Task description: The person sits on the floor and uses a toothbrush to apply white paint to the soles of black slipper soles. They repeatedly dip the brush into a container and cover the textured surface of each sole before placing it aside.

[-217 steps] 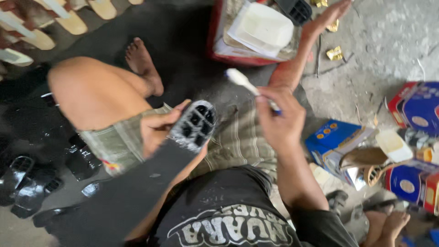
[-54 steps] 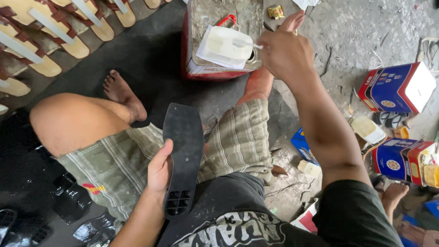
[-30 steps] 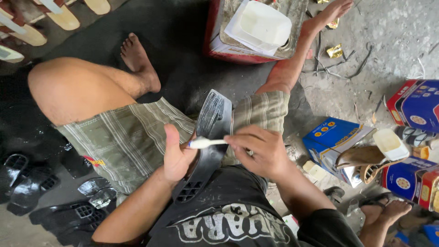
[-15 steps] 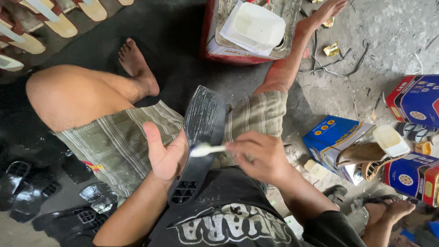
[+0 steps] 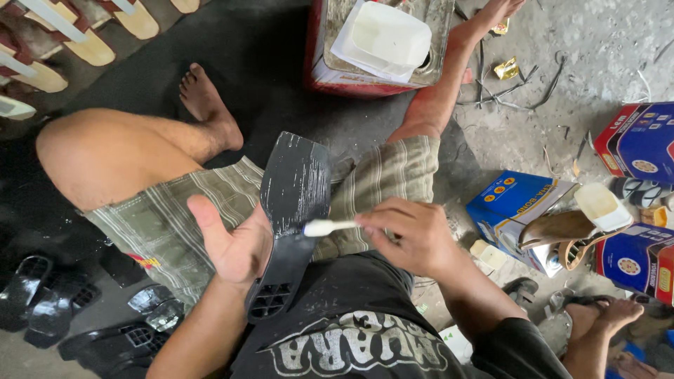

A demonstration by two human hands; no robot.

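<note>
Brushing lower now — right hand (image 5: 411, 235), toothbrush (image 5: 330, 227), black sole (image 5: 291, 210).

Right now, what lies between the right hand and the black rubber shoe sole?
In the head view, a white brush bridges them: the right hand pinches its handle, and its tip touches the black rubber shoe sole.

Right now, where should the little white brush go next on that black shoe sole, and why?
Probably a short stroke toward the wide far end of the sole. The brush in the right hand touches the sole near its middle, and the left hand props it from beneath. The surface above looks streaky and only partly shiny, so it seems unevenly coated.
</note>
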